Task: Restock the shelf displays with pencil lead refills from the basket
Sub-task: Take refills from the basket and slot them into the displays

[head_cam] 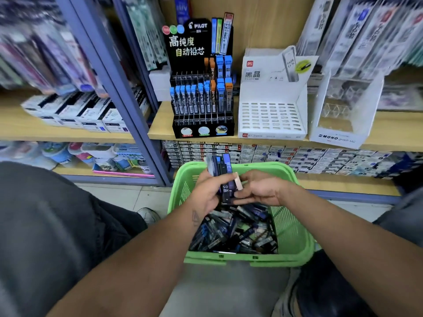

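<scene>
Over the basket (295, 227), the left hand (207, 194) gripped a fan of refills (225, 179) — the right hand (258, 191) pinched one pale case (238, 183).

The black display stand (202, 88) reads "PILOT" and "高纯度 自动铅芯"; the white display box (272, 94) reads "黑晶", its sample tube "HB 0.5"; the clear display case (343, 115) reads "MONO graph MG"; the held refill case (225, 189) reads "HB 0.5".

1. Bright, even indoor light; shadows stay soft and faint.
2. Sharpest around the fingers (225, 179) and the black display (201, 88) above them.
3. Far left and right of them, hanging packets (45, 53) smear into blur.
4. Wide-angle bending bows shelf edges (68, 136).
</scene>
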The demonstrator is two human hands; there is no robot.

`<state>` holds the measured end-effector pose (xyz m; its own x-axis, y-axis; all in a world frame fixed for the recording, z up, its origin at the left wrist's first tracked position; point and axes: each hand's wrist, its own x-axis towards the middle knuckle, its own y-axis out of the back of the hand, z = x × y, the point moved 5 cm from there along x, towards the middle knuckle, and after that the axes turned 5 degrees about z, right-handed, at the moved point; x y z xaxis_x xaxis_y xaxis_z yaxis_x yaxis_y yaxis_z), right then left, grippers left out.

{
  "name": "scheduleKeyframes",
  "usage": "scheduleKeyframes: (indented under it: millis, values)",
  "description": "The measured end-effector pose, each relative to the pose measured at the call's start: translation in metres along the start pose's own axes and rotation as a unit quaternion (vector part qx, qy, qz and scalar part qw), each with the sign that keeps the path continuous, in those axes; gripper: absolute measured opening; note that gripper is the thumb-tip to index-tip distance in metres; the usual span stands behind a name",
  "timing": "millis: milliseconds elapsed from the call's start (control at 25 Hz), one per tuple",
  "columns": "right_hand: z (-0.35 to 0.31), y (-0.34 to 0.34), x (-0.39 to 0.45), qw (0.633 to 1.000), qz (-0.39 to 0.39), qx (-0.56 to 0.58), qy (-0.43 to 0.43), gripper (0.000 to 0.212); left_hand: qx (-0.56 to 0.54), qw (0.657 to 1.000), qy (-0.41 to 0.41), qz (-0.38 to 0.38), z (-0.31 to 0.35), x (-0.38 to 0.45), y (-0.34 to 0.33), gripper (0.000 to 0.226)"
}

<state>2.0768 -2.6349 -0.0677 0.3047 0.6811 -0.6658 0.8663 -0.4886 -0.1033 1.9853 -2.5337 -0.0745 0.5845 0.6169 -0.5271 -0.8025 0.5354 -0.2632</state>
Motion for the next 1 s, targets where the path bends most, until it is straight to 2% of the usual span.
scheduleKeyframes:
  millis: [80, 200, 320, 400, 480, 640, 760, 920, 1000]
  values:
    - [-0.018, 0.011, -0.020, 0.999, 0.008, -0.006, 0.031, 0.037, 0.021, 1.000, -0.004, -0.007, 0.022, -0.013, -0.009, 0.040]
    - [-0.047, 0.030, -0.046, 0.994, 0.049, 0.002, 0.097, 0.027, 0.077, 0.997, -0.019, -0.010, 0.063, -0.030, -0.023, 0.048]
    - [-0.077, 0.048, -0.066, 0.979, 0.117, -0.039, 0.161, 0.023, 0.125, 0.991, -0.050, -0.018, 0.108, -0.047, -0.043, 0.042]
    - [-0.100, 0.059, -0.079, 0.963, 0.164, -0.066, 0.203, 0.022, 0.140, 0.988, -0.055, -0.032, 0.130, -0.056, -0.061, 0.048]
    - [-0.119, 0.071, -0.091, 0.952, 0.188, -0.063, 0.234, 0.021, 0.154, 0.985, -0.061, -0.044, 0.147, -0.056, -0.079, 0.044]
    - [-0.149, 0.090, -0.108, 0.943, 0.178, -0.062, 0.273, 0.017, 0.197, 0.976, -0.057, -0.069, 0.165, -0.043, -0.109, 0.031]
    - [-0.165, 0.121, -0.107, 0.931, 0.215, -0.088, 0.280, 0.018, 0.209, 0.973, -0.052, -0.084, 0.172, -0.022, -0.138, 0.021]
    - [-0.174, 0.170, -0.114, 0.869, 0.308, -0.263, 0.284, 0.016, 0.232, 0.963, -0.007, -0.138, 0.157, -0.003, -0.184, 0.014]
    - [-0.170, 0.191, -0.115, 0.856, 0.338, -0.273, 0.280, 0.021, 0.223, 0.963, 0.000, -0.147, 0.151, 0.005, -0.199, 0.016]
